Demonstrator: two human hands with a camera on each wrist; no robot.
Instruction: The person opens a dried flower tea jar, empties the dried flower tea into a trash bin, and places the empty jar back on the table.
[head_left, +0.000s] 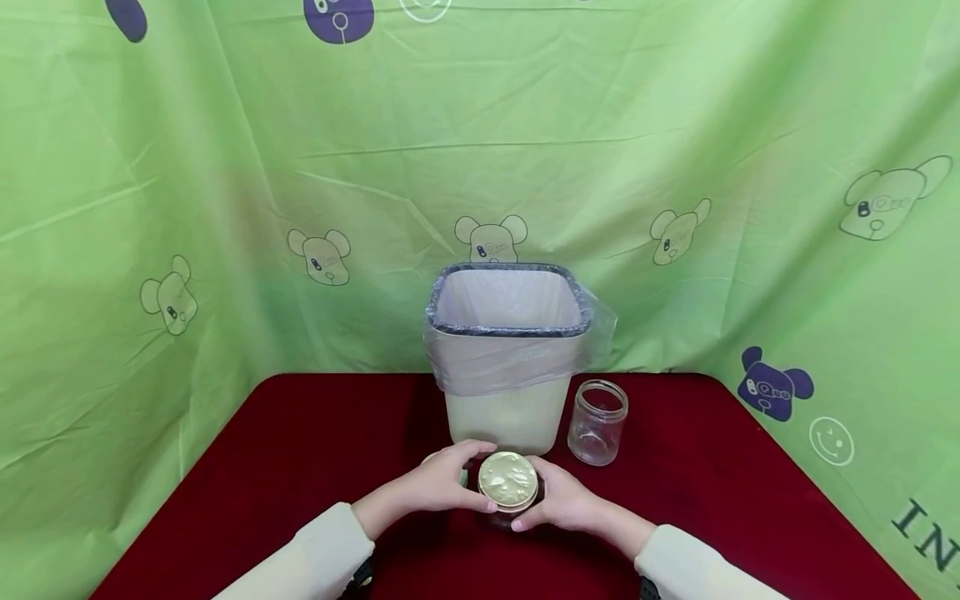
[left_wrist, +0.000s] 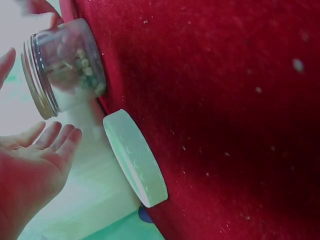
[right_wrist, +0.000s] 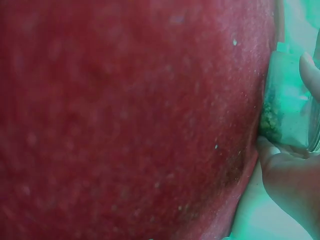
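A clear jar with small greenish bits inside stands on the table, topped by a wrinkled, gold foil-like cover. My right hand grips the jar from the right, with thumb and fingers around its side. On the other side, my left hand is spread around the gold top, fingers loosely bent; in the left wrist view a gap shows between those fingers and the jar. A pale round lid lies on the cloth near the left hand, mostly hidden behind it in the head view.
Behind the jar stands a cream bin lined with a clear bag. To its right is an open glass jar. Dark red cloth covers the table, and green printed curtains hang around it.
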